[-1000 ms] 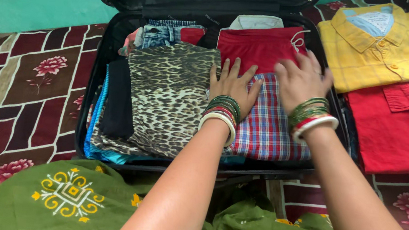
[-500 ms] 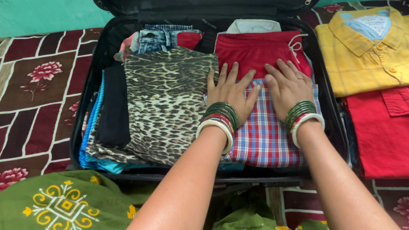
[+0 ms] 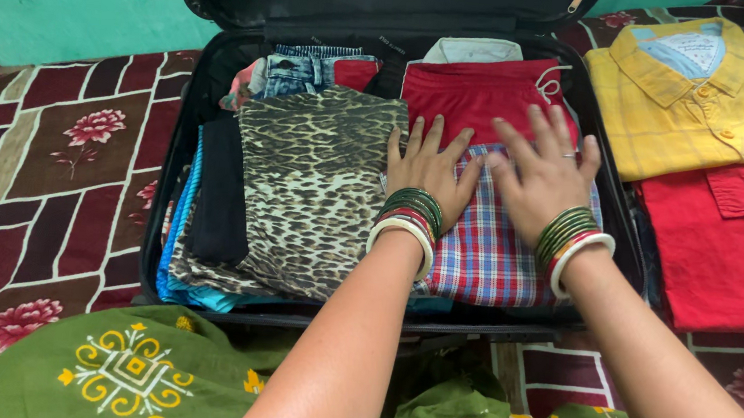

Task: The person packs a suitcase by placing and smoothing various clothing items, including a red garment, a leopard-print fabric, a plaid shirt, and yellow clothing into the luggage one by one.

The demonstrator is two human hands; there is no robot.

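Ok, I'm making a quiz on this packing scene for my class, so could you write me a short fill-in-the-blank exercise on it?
1. Both hands, the left hand and the right hand, lie on the ____ cloth.
2. Left of it lies a folded cloth with a ____ print.
3. All this lies in an open black ____.
4. Outside, the yellow shirt lies above a ____ one.

Missing words: checked; leopard; suitcase; red

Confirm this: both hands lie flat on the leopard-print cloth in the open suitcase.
Not quite. The head view shows both the left hand and right hand flat on the folded plaid cloth in the open suitcase; the leopard-print cloth lies beside it.
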